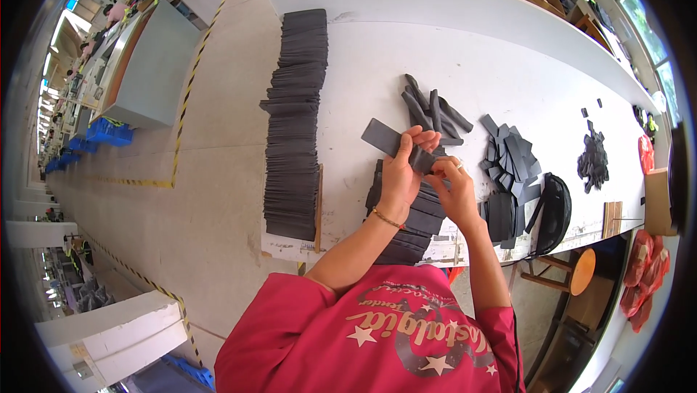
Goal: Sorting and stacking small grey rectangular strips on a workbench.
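A flat dark grey strip [380, 136] lies slantwise across my left hand [404, 172], whose thumb and fingers are closed on it. At the strip's right end, the fingers of my right hand [453, 188] are bent in a pinch against it. My fingers hide part of that end. Directly below both hands is a pile of dark flat pieces [410, 230], close to my body. Several loose, curled dark strips [435, 111] lie just beyond my hands. To the right of them, more flat dark pieces [512, 153] are heaped untidily.
A long row of tightly stacked dark pieces [294, 124] runs along the left side of the white table [363, 52]. Farther right lie a black pouch [556, 211] and small dark pieces [594, 161]. A round-seated stool [581, 272] stands beside the table's right front.
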